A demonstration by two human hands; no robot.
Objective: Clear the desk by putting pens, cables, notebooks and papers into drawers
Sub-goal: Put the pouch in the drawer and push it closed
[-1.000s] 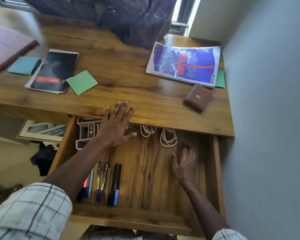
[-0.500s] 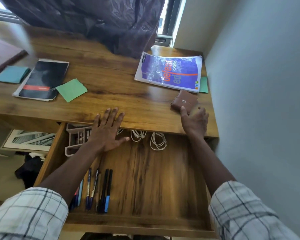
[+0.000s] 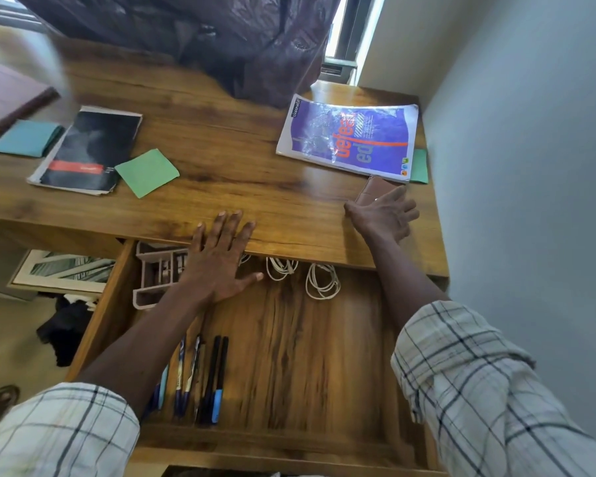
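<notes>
Left hand [image 3: 217, 266] lay flat, fingers spread, empty, over rear of drawer [image 3: 289, 356]. Right hand [image 3: 382, 218] covered wallet [image 3: 370, 192] beyond drawer's right rear corner; grip unclear.

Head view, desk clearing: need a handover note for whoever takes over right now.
Left hand: open, flat on the front edge of the desk, above the open drawer.
Right hand: fingers spread over the brown wallet, no closed grip visible.
Done: pens and coiled white cables lie in the drawer.
To do: black notebook, green paper, teal paper, and purple book with a green sheet at its right edge are all on the desk.
</notes>
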